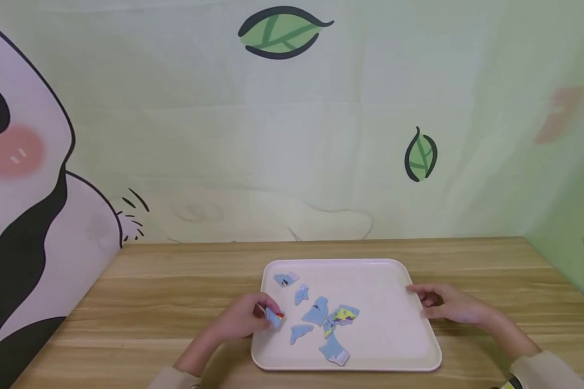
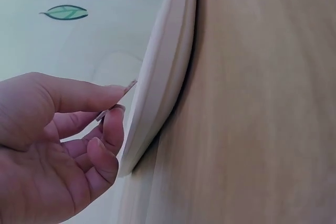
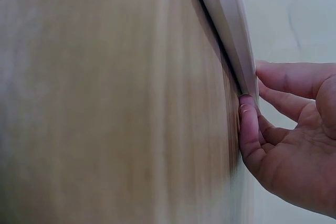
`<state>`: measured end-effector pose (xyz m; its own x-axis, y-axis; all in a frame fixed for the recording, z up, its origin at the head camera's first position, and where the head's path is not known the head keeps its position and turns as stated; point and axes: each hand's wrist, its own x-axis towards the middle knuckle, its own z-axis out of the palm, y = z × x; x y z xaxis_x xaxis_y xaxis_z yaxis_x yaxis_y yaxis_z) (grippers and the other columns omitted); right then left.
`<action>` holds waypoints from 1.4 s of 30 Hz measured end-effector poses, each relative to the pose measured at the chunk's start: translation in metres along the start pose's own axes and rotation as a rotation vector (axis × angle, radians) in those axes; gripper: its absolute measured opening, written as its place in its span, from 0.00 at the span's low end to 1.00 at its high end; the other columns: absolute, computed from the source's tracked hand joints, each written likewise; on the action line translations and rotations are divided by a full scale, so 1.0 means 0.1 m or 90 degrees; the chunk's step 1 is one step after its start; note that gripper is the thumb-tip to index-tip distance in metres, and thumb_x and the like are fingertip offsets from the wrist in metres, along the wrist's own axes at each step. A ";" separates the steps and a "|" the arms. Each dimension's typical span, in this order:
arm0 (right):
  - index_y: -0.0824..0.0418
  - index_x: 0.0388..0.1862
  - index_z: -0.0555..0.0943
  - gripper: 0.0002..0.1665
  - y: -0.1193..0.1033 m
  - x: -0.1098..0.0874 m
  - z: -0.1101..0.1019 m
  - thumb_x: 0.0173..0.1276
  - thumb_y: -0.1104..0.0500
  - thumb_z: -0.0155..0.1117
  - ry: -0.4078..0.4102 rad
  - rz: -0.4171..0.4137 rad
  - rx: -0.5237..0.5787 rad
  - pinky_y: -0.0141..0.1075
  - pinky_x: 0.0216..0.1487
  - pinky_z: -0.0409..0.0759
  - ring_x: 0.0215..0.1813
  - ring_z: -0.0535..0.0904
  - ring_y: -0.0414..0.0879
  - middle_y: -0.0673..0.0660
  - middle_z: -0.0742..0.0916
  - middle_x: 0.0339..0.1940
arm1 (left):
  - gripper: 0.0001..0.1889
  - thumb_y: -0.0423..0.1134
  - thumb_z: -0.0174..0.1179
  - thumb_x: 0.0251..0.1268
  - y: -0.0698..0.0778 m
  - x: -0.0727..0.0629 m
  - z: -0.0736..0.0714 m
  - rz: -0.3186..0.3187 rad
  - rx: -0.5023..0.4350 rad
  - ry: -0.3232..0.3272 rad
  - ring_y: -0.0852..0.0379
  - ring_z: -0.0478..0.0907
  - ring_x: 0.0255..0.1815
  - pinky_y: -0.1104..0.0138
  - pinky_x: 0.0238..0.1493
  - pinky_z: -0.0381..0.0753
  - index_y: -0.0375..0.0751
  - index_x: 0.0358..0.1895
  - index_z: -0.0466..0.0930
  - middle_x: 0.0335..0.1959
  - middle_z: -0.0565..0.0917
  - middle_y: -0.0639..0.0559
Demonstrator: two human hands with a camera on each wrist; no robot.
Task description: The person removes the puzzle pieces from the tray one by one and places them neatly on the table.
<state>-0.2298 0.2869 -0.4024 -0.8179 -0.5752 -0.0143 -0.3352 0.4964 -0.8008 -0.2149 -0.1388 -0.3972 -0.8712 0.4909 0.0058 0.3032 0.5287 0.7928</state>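
In the head view my left hand [image 1: 245, 316] pinches a light-blue puzzle piece [image 1: 273, 317] with a bit of red, over the left rim of a white tray [image 1: 394, 324]. The left wrist view shows that piece [image 2: 125, 92] edge-on as a thin sliver between thumb and fingertips, close to the tray's side [image 2: 163, 61]. My right hand [image 1: 450, 303] grips the tray's right rim, its thumb and fingers on either side of the edge in the right wrist view. Several irregular blue pieces lie loose on the tray, one [image 1: 345, 314] with yellow on it.
The tray stands on a wood-grain table [image 1: 185, 281]. Behind the table hangs a pale green backdrop [image 1: 292, 135] printed with leaves and a large panda figure [image 1: 24, 216] on the left. The tray's raised rim surrounds the pieces.
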 end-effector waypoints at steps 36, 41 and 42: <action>0.82 0.58 0.62 0.35 0.00 0.00 0.00 0.57 0.64 0.63 0.005 0.020 -0.010 0.26 0.40 0.71 0.40 0.69 0.38 0.62 0.74 0.43 | 0.14 0.27 0.57 0.54 -0.43 0.41 -0.47 -0.179 -0.161 0.245 0.51 0.74 0.34 0.65 0.28 0.74 0.29 0.47 0.75 0.41 0.79 0.39; 0.80 0.59 0.62 0.36 0.01 0.00 0.01 0.57 0.64 0.63 0.007 0.026 -0.008 0.26 0.40 0.72 0.41 0.70 0.39 0.63 0.74 0.44 | 0.15 0.27 0.58 0.53 -0.52 0.47 -0.51 -0.203 -0.146 0.249 0.53 0.74 0.34 0.67 0.28 0.73 0.30 0.46 0.76 0.42 0.79 0.41; 0.80 0.59 0.62 0.36 0.01 0.00 0.01 0.57 0.64 0.63 0.008 0.024 -0.007 0.26 0.41 0.72 0.41 0.70 0.39 0.63 0.74 0.44 | 0.15 0.27 0.58 0.53 -0.54 0.48 -0.51 -0.206 -0.143 0.249 0.54 0.74 0.34 0.67 0.28 0.73 0.30 0.46 0.76 0.42 0.79 0.41</action>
<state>-0.2296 0.2873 -0.4036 -0.8358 -0.5478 -0.0376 -0.3085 0.5253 -0.7930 -0.2929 -0.1792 -0.4081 -0.9977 0.0119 -0.0674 -0.0558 0.4281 0.9020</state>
